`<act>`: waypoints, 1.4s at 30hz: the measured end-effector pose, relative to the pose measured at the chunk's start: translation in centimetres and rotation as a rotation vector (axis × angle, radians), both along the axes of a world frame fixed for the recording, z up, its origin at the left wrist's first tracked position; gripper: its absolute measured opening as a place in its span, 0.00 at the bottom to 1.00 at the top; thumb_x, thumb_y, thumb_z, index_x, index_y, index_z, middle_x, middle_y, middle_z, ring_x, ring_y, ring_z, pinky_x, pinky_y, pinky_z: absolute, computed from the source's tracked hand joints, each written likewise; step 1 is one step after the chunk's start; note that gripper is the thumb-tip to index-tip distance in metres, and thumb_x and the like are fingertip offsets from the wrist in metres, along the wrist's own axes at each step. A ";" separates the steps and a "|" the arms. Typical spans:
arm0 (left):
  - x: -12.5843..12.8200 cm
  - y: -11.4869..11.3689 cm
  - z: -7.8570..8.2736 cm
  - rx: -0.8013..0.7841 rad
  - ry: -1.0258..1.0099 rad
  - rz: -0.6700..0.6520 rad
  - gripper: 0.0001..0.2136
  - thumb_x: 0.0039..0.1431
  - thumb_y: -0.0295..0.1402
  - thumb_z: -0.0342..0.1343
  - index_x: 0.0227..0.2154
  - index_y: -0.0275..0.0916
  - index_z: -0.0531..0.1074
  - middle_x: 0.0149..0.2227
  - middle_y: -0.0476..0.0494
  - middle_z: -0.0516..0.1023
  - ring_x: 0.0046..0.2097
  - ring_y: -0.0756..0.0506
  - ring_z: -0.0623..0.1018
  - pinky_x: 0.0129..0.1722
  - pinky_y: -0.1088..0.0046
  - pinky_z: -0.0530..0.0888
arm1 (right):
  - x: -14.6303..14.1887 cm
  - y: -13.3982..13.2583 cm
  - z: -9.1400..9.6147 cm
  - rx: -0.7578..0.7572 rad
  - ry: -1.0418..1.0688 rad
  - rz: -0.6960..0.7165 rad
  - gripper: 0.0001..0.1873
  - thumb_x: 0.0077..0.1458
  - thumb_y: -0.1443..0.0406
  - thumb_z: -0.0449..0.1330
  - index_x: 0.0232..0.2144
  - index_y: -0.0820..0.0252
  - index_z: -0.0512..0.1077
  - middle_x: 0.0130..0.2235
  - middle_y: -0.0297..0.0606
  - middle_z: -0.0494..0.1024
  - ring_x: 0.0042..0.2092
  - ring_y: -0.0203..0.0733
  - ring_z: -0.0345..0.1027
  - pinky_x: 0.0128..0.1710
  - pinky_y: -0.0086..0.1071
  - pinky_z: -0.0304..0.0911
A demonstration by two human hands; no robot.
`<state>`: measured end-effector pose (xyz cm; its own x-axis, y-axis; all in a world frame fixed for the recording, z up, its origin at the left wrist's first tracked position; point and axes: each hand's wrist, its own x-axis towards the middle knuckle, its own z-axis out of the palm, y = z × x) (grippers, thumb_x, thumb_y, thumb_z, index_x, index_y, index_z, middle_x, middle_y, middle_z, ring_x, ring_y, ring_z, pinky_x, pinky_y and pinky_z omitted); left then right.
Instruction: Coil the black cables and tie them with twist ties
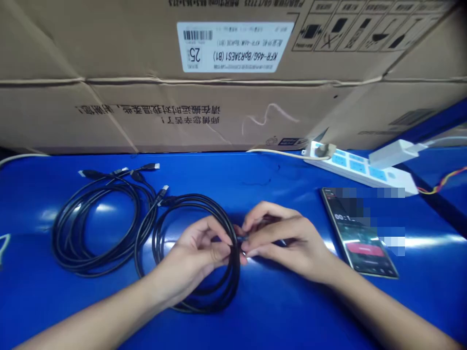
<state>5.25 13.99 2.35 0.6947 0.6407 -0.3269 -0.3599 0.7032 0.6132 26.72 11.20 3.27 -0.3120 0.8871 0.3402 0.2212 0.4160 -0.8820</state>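
Note:
My left hand (200, 253) and my right hand (279, 238) meet at the right side of a coiled black cable (233, 277) lying on the blue table top (277, 311). Their fingertips pinch the coil's strands together, with a small dark piece (242, 238) between them. What that piece is stays too small to tell. Left of this coil lies a second coiled black cable (87, 265), its several connector ends (149, 166) pointing toward the back.
A large cardboard box (233, 114) stands along the table's back edge. A white power strip (355, 167) with a plug lies at the back right, and a phone (359, 233) lies next to my right hand. Red-and-yellow wires (441, 180) run at the right edge.

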 end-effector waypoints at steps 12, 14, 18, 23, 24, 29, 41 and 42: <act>-0.1 0.0 -0.5 -0.094 0.056 0.033 0.08 0.49 0.26 0.73 0.25 0.36 0.77 0.29 0.47 0.83 0.35 0.47 0.84 0.38 0.76 0.78 | -0.5 -0.1 0.0 0.049 0.055 -0.050 0.07 0.66 0.66 0.62 0.35 0.57 0.79 0.36 0.39 0.84 0.36 0.39 0.80 0.38 0.30 0.74; -0.1 0.0 -0.4 -0.112 0.074 0.032 0.10 0.47 0.26 0.74 0.23 0.36 0.77 0.28 0.47 0.82 0.33 0.47 0.84 0.36 0.78 0.77 | -0.5 -0.1 0.0 0.053 0.055 -0.046 0.08 0.67 0.65 0.61 0.35 0.58 0.79 0.35 0.39 0.84 0.36 0.39 0.80 0.38 0.30 0.74; -0.1 0.1 -0.3 -0.125 0.110 0.024 0.12 0.43 0.26 0.76 0.22 0.36 0.75 0.27 0.47 0.81 0.33 0.48 0.84 0.34 0.79 0.76 | -0.6 -0.2 0.1 0.074 0.051 -0.031 0.09 0.68 0.65 0.60 0.35 0.58 0.79 0.35 0.40 0.84 0.36 0.38 0.80 0.37 0.29 0.74; -0.1 0.1 -0.4 -0.114 0.092 -0.031 0.13 0.41 0.28 0.77 0.22 0.36 0.75 0.28 0.47 0.82 0.33 0.48 0.84 0.36 0.78 0.76 | -0.7 -0.3 0.2 0.165 0.018 -0.034 0.12 0.68 0.63 0.59 0.33 0.58 0.79 0.35 0.40 0.81 0.37 0.38 0.78 0.37 0.30 0.73; 0.0 0.1 -0.4 -0.109 0.092 -0.040 0.13 0.41 0.28 0.77 0.22 0.36 0.75 0.29 0.46 0.83 0.33 0.48 0.84 0.36 0.78 0.76 | -0.6 -0.3 0.3 0.183 0.003 -0.043 0.13 0.68 0.63 0.59 0.33 0.58 0.79 0.36 0.40 0.80 0.37 0.38 0.77 0.37 0.30 0.73; 0.1 0.1 -0.1 -0.075 0.110 -0.075 0.12 0.43 0.26 0.75 0.23 0.36 0.75 0.27 0.47 0.83 0.32 0.50 0.83 0.35 0.80 0.74 | -0.6 -0.6 0.3 0.196 -0.046 -0.011 0.12 0.69 0.66 0.58 0.34 0.58 0.79 0.37 0.40 0.78 0.37 0.36 0.76 0.37 0.28 0.73; 0.0 0.5 0.6 -0.119 0.262 -0.188 0.24 0.36 0.18 0.74 0.39 0.38 0.80 0.28 0.52 0.80 0.31 0.52 0.78 0.34 0.78 0.72 | -1.2 -0.8 0.3 0.226 -0.024 0.159 0.13 0.70 0.66 0.56 0.36 0.62 0.79 0.42 0.43 0.84 0.41 0.38 0.75 0.45 0.33 0.70; -0.1 0.5 0.5 -0.107 0.262 -0.212 0.23 0.36 0.18 0.73 0.39 0.38 0.81 0.29 0.52 0.80 0.31 0.52 0.78 0.34 0.79 0.71 | -1.2 -0.9 0.3 0.209 -0.029 0.163 0.13 0.70 0.66 0.56 0.36 0.62 0.79 0.40 0.42 0.84 0.40 0.37 0.75 0.44 0.32 0.70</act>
<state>5.15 14.49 2.88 0.6924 0.4431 -0.5694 -0.0389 0.8110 0.5838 25.53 10.34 3.54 -0.4572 0.7355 0.4999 0.1599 0.6210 -0.7673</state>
